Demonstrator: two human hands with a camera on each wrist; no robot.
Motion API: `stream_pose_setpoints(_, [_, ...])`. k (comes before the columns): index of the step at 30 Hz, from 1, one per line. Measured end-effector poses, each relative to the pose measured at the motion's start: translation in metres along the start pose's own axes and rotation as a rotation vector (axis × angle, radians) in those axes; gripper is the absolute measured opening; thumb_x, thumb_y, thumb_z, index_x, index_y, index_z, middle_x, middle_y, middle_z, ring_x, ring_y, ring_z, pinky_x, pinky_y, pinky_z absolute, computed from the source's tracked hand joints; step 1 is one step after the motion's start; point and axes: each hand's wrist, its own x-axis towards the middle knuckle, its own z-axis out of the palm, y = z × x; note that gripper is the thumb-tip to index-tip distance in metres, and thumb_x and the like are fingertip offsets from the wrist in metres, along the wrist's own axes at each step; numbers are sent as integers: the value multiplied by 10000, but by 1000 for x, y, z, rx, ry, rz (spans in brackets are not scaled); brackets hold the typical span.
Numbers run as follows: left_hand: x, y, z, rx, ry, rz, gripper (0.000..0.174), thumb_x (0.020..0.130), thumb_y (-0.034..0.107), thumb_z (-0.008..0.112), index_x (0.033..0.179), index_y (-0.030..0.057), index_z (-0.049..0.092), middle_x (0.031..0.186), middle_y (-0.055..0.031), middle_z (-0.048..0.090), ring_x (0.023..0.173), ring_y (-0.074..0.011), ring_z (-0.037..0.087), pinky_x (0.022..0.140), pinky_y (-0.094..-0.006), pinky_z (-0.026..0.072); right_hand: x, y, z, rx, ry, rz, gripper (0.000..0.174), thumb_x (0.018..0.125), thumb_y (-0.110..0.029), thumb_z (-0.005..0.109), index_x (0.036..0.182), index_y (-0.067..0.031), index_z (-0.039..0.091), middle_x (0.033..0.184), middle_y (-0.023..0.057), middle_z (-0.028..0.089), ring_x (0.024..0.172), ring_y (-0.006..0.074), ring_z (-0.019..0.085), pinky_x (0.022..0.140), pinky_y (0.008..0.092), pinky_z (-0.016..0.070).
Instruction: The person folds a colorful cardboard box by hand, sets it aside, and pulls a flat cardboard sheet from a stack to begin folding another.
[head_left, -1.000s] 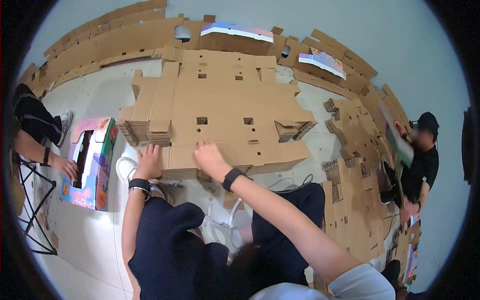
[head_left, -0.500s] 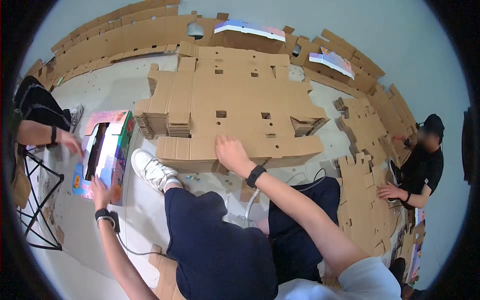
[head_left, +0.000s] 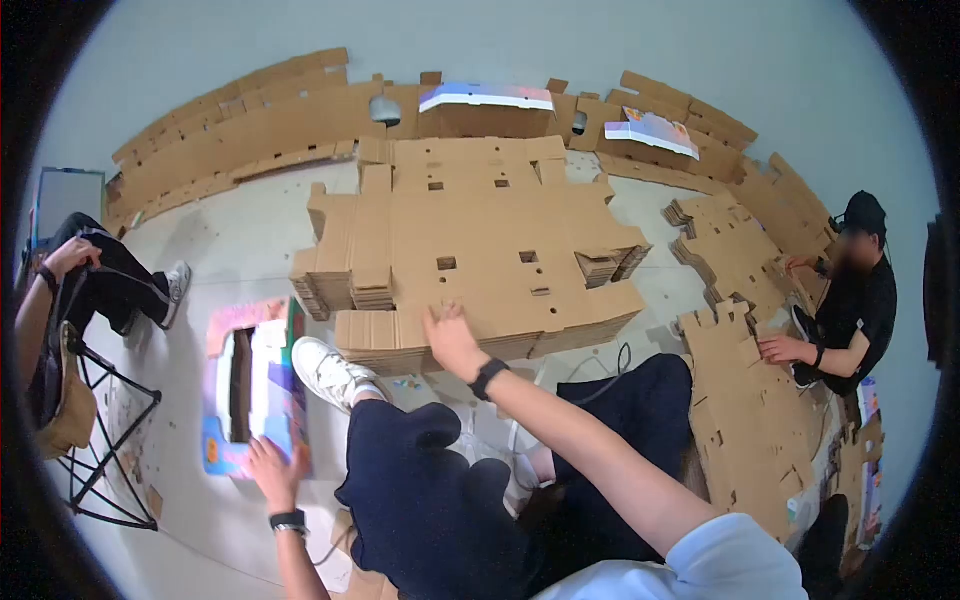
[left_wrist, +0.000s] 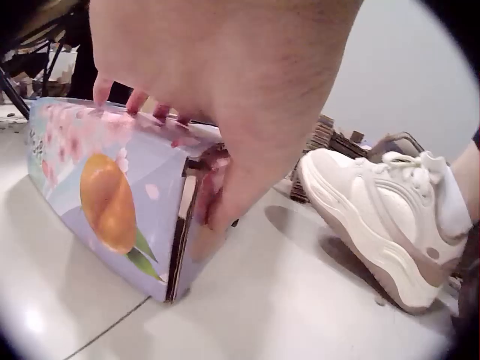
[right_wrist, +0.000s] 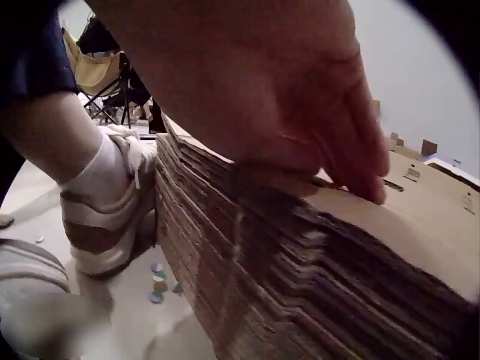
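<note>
A printed cardboard carton (head_left: 222, 405) with a long dark slot lies on the floor at left in the head view. My left hand (head_left: 275, 475) grips its near corner; in the left wrist view the fingers of this hand (left_wrist: 217, 67) lie over the top of the carton (left_wrist: 67, 169) and the thumb is on its end. A tall stack of flat brown cardboard sheets (head_left: 480, 220) fills the middle. On its near edge rests my right hand (head_left: 457, 342). The right wrist view shows that hand (right_wrist: 277, 97) with fingertips touching the top sheet, above the stack's layered edge (right_wrist: 217, 255).
White shoes (head_left: 335, 375) stand beside the stack and carton. Another person (head_left: 860, 310) sits by more cardboard stacks (head_left: 745, 420) at right. At left are a seated person's legs (head_left: 130, 275) and a folding chair (head_left: 110, 440). Cardboard (head_left: 270, 140) lines the wall.
My left hand has left the brown stack and moved to the printed carton. My right hand stays at the stack's near edge. The person at left has drawn their hand back from the carton.
</note>
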Motion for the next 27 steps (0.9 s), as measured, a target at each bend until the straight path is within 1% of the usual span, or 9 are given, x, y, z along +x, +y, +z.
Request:
stream_pose_setpoints(2, [-29, -1, 9, 90, 104, 121, 606, 819, 498, 601, 1032, -64, 524, 1151, -289, 515, 1026, -397, 535, 865, -444, 432, -23, 17, -1, 229, 112, 33, 445, 837, -155, 513, 1251, 3, 481, 1188, 241, 567, 1063, 369, 575, 880, 422, 468])
stream_pose_setpoints(5, [-35, 7, -31, -119, -295, -53, 487, 835, 450, 604, 851, -32, 540, 1037, -242, 573, 911, -366, 579, 810, -459, 433, -64, 50, -15, 646, 416, -147, 424, 840, -144, 508, 1248, -30, 495, 1235, 170, 555, 1086, 347, 563, 938, 439, 442])
stream_pose_setpoints(7, [-32, 6, -40, -199, -318, -151, 443, 828, 415, 624, 868, -15, 528, 982, -226, 593, 884, -372, 584, 789, -466, 435, -89, 70, -29, 760, 283, -240, 398, 849, -137, 499, 1243, -92, 519, 1259, 124, 541, 1058, 313, 578, 915, 427, 459])
stream_pose_setpoints(10, [-33, -34, 39, -218, 18, -262, 480, 812, 386, 663, 1006, -29, 521, 932, -253, 609, 863, -404, 597, 767, -466, 453, -126, 92, -44, 1023, -38, -144, 394, 883, -165, 490, 1271, -97, 497, 1278, 121, 519, 1101, 308, 547, 893, 409, 457])
stream_pose_setpoints(11, [-27, -58, 86, -386, -33, -453, 432, 824, 324, 681, 999, -46, 543, 913, -187, 638, 785, -298, 624, 693, -388, 471, -137, 98, -50, 1022, -23, -134, 394, 883, -165, 490, 1271, -97, 497, 1278, 121, 519, 1101, 308, 547, 893, 409, 457])
stream_pose_setpoints(14, [-9, -82, 94, -563, -7, -423, 407, 827, 303, 681, 991, -45, 551, 902, -165, 637, 764, -266, 614, 680, -367, 465, -163, 108, -59, 1137, -223, -71, 332, 916, -201, 465, 1222, -96, 540, 1174, 121, 582, 1037, 313, 572, 876, 394, 465])
stream_pose_setpoints(21, [8, -98, 91, -1179, 16, -370, 316, 838, 232, 680, 961, -40, 577, 862, -87, 637, 693, -155, 579, 633, -295, 446, -189, 131, -68, 1164, -263, -58, 294, 929, -218, 468, 1179, -105, 575, 1108, 113, 616, 979, 319, 598, 844, 412, 469])
stream_pose_setpoints(22, [4, -58, 32, -1173, 103, -347, 196, 838, 143, 669, 924, -19, 601, 787, -4, 596, 660, -83, 523, 603, -241, 409, -190, 131, -66, 1171, -262, -63, 294, 929, -218, 468, 1179, -105, 575, 1108, 113, 616, 979, 319, 598, 844, 412, 469])
stream_pose_setpoints(27, [27, 31, -130, -1121, 116, -60, 222, 824, 110, 656, 966, -45, 586, 895, -48, 598, 783, -131, 545, 694, -282, 449, -189, 128, -70, 1128, -91, -161, 277, 930, -216, 468, 1142, -95, 598, 1056, 114, 628, 938, 325, 604, 805, 403, 476])
